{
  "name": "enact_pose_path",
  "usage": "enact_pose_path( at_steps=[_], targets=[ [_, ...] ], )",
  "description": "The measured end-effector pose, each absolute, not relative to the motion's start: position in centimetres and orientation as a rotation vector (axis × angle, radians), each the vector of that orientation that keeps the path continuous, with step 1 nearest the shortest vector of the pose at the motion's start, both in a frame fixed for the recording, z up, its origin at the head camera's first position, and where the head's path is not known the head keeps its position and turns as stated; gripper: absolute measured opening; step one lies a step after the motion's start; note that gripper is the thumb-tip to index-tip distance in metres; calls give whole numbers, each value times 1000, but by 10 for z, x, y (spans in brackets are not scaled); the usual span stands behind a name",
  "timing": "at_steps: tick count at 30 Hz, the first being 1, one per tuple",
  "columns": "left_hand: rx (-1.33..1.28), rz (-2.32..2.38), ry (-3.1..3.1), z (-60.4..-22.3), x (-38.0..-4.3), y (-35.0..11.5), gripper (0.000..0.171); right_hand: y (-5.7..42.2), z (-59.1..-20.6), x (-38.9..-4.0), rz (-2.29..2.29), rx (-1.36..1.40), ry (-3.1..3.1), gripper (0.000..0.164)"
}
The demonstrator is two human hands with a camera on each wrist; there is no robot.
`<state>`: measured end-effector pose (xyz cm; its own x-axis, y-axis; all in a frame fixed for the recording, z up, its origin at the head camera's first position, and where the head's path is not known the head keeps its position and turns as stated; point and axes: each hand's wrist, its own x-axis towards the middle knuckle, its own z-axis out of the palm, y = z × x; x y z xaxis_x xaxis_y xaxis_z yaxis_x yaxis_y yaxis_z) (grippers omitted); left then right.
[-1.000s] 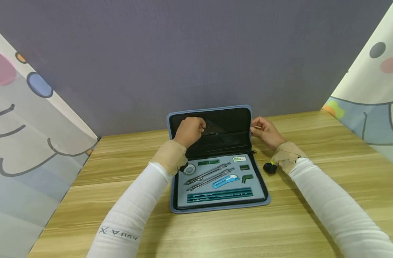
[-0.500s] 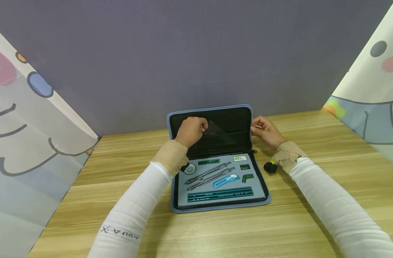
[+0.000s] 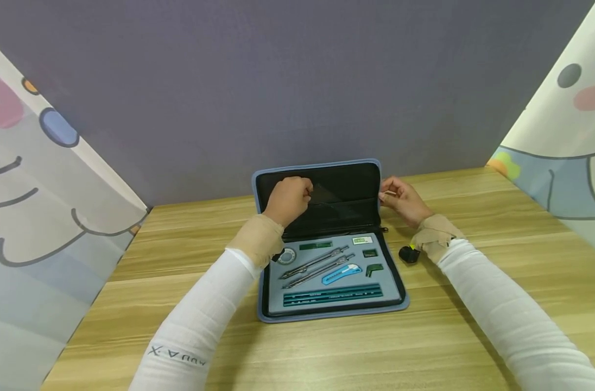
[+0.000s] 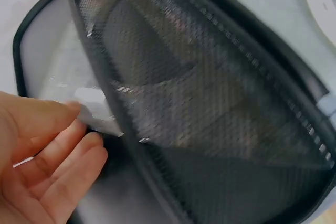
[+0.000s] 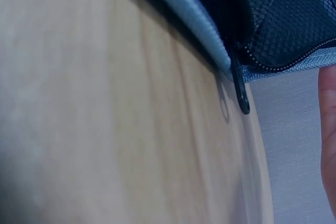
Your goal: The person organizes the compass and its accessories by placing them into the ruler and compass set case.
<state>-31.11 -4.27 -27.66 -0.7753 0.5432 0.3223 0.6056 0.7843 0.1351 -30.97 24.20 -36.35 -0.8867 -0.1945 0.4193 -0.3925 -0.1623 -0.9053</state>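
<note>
A zip case (image 3: 334, 316) with blue trim lies open, its black lid (image 3: 348, 182) standing up at the back. In the left wrist view, my left hand (image 4: 50, 150) pinches a clear plastic set square (image 4: 92, 109) at its edge. Most of that set square lies behind the mesh pocket (image 4: 173, 93) of the lid; its full outline is hard to make out. From above, the left hand (image 3: 289, 201) covers the lid's left part. My right hand (image 3: 406, 202) holds the lid's right edge between thumb and fingers. The right wrist view shows the thumb beside the trim and a zip pull (image 5: 241, 95).
Grey foam in the case's base holds two metal compasses (image 3: 319, 263), a blue cutter (image 3: 342, 274), green pencils (image 3: 333, 295), an eraser (image 3: 362, 240) and a round white piece (image 3: 286, 256). A grey partition (image 3: 297, 98) stands behind the wooden table (image 3: 180, 260).
The clear set square has slid slightly lower in the lid pocket, its curved cutout no longer showing above the mesh edge. The left hand has barely shifted; the right hand stays on the lid.
</note>
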Motion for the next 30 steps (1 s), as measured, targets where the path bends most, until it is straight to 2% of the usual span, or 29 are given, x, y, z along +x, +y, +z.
enact_pose_path(
  at_steps=[11, 21, 27, 30],
  targets=[
    [-902, -410, -2308, -246, -305, -49, 14, 244, -362, -306, 2192, 735, -1958, 13],
    [-865, -454, -2505, -237, -304, -64, 14, 255, -359, -299, 2201, 833, -2040, 7],
    [-925, -466, -2531, -236, -293, -70, 16, 266, -358, -295, 2397, 918, -1968, 23],
    [-956, -474, -2520, -236, -287, -72, 16, 272, -356, -294, 2384, 830, -2115, 20]
  ],
)
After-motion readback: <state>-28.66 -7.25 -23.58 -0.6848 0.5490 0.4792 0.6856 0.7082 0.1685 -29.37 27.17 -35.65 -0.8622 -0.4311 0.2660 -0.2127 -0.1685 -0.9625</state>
